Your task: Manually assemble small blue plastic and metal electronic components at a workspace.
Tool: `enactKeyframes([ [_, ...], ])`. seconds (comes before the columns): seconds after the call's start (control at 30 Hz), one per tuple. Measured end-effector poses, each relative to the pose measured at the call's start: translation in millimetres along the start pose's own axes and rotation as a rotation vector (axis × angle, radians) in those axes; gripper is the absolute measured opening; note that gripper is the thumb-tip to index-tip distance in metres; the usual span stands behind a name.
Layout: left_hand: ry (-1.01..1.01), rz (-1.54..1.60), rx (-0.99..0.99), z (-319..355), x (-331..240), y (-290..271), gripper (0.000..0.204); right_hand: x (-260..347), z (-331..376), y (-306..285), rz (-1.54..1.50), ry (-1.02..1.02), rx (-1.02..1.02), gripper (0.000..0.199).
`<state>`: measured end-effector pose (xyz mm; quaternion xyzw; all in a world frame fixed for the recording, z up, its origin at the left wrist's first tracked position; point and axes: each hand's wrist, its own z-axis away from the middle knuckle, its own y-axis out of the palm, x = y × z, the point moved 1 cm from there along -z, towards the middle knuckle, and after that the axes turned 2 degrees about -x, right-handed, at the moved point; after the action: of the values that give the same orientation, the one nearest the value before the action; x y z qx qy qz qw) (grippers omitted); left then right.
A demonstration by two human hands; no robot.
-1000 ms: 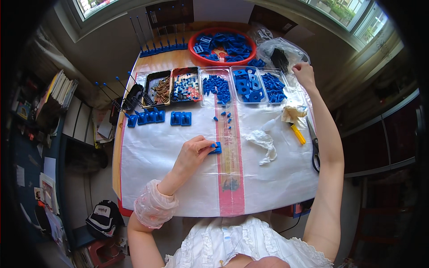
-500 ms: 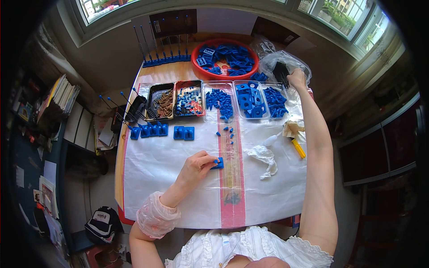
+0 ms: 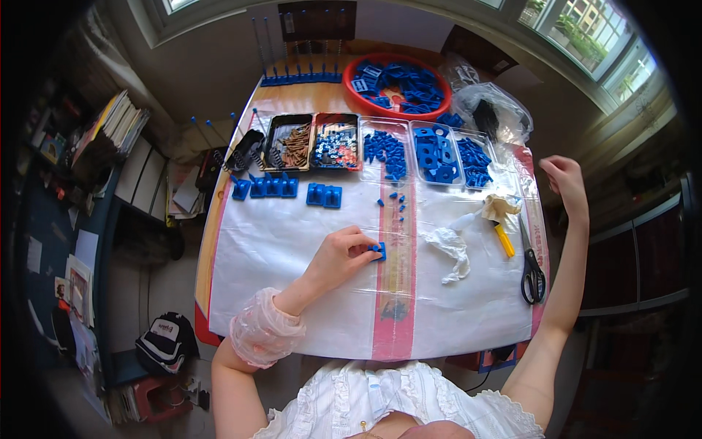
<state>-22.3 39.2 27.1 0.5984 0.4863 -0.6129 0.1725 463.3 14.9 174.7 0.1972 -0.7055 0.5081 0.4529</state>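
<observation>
Near the middle of the table my left hand [image 3: 341, 256] pinches a small blue plastic block [image 3: 379, 252] that rests on the white sheet; its fingers cover part of it. My right hand [image 3: 567, 183] is closed, in the air just past the table's right edge. Whatever it holds, if anything, is hidden by the fingers. Close to it are a clear plastic bag [image 3: 513, 115] with a dark bundle [image 3: 485, 117] inside and a pair of black-handled scissors [image 3: 533, 278]. A few small blue pegs [image 3: 393, 195] lie beyond my left hand.
Trays of brown screws [image 3: 296, 145], small metal nuts [image 3: 336, 148] and blue parts [image 3: 385, 150] stand in a row. Behind them sit a red basin [image 3: 447, 102] and a blue rack with upright rods [image 3: 300, 79]. A yellow-handled tool [image 3: 504, 240] and crumpled white plastic [image 3: 450, 249] lie right.
My right hand has come out of the plastic bag and moved right and toward me, uncovering the scissors. My left hand keeps its pinch on the blue block. The whole view has shifted.
</observation>
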Motion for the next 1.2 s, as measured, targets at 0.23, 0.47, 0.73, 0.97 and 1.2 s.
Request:
enactKeyframes([
  [0.23, -0.052, 0.045, -0.013, -0.9, 2.9, 1.6, 0.014, 52.0, 169.1, 48.7, -0.545, -0.288, -0.327, 0.007],
  [0.47, -0.048, 0.062, -0.011, -2.6, 3.6, 1.9, 0.014, 85.4, 169.6, 210.6, -0.208, -0.641, 0.180, 0.012],
  [0.73, 0.004, 0.038, -0.009, -2.8, 3.8, 0.9, 0.015, 70.1, 161.7, 256.7, -0.099, -0.649, 0.257, 0.008],
  [0.97, -0.022, 0.042, 0.004, -2.8, 4.8, 1.1, 0.015, 70.1, 165.3, 255.0, -0.083, -0.628, 0.321, 0.008],
  [1.2, -0.011, 0.029, 0.003, -4.2, 3.1, 0.2, 0.016, 69.0, 166.0, 258.9, -0.007, -0.708, 0.389, 0.012],
])
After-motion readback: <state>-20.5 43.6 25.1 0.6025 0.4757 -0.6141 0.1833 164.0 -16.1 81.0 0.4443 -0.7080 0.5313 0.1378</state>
